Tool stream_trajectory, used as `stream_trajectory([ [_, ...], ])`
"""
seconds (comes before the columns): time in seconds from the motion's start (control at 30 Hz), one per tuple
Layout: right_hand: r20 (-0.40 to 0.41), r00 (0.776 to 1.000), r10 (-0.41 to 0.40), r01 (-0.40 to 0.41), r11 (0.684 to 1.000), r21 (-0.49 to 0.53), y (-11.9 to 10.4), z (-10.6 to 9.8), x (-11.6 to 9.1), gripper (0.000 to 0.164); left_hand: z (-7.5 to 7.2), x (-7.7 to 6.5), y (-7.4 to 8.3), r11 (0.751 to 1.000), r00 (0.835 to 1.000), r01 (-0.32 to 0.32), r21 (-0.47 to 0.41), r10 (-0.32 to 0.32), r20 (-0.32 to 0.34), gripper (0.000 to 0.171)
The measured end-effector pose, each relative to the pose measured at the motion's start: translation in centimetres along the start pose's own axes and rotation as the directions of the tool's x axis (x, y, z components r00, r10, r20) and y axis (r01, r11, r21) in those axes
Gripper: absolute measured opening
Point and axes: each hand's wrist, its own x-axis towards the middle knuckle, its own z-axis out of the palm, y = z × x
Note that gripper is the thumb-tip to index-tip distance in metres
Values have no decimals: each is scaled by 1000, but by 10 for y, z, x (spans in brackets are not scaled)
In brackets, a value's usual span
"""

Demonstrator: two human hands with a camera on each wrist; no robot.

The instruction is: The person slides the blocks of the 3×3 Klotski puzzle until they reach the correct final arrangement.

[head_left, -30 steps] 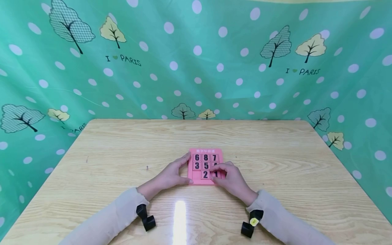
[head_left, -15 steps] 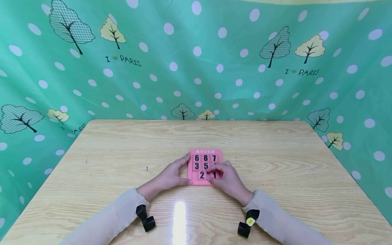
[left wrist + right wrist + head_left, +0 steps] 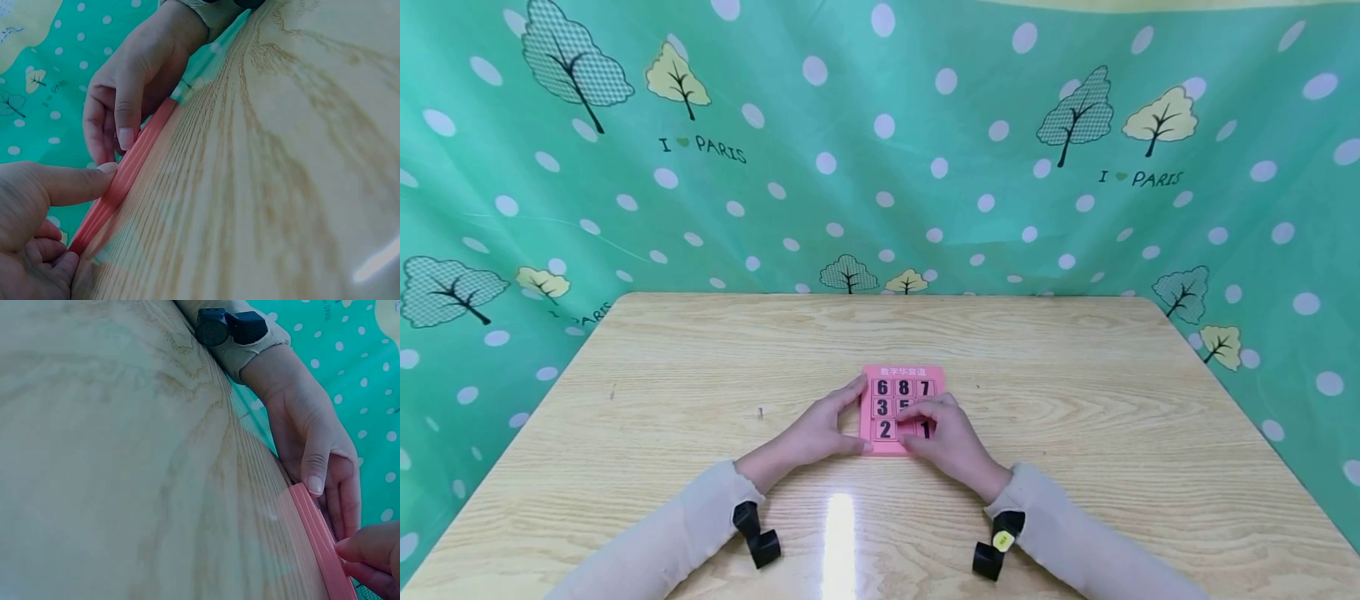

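Note:
A pink sliding number puzzle [image 3: 903, 450] lies flat on the table. My left hand [image 3: 820, 427] grips its left side, thumb at the near corner and fingers along the far left edge. Tile 2 [image 3: 885, 429] sits at the left of the bottom row. The thumb and index finger of my right hand [image 3: 951, 435] pinch at its right edge. Tile 1 [image 3: 923, 429] shows partly beyond those fingers, while tile 5 is half covered. Tiles 6, 8 and 7 form the top row. Both wrist views show the pink frame [image 3: 128, 169] only edge-on, so the tiles are out of sight there.
The wood-grain table [image 3: 700, 350] surrounds the puzzle. Behind it hangs a green dotted curtain [image 3: 880, 167] with printed trees. A black wrist camera [image 3: 758, 533] is strapped to the left sleeve, another [image 3: 998, 546] to the right.
Tile 2 has slid left from the middle of the bottom row to its left end. My right hand has moved left along with it. The left hand keeps its hold.

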Motion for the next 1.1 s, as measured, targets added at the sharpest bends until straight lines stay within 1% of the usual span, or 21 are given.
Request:
stream_trajectory([
  [0.27, -5, 1000, -7, 7, 1000, -6, -2, 1, 1, 27, -1, 0, -1, 1000, 1000, -12, -5, 12, 6, 96],
  [0.5, 3, 1000, -18, 18, 1000, -9, -3, 3, 3, 26, -3, -1, 0, 1000, 1000, 1, -8, -1, 7, 97],
  [0.73, 5, 1000, -24, 24, 1000, 3, -4, 2, 3, 26, -3, 0, -3, 1000, 1000, -6, -6, 6, 2, 97],
  [0.9, 21, 999, -31, 31, 999, 21, -2, -3, 1, 26, -2, 0, -3, 1000, 1000, -7, -7, 7, 6, 97],
  [1.1, 20, 999, -27, 26, 999, 30, 2, -16, -4, 25, -1, 0, -2, 1000, 1000, -6, -1, 6, 1, 97],
])
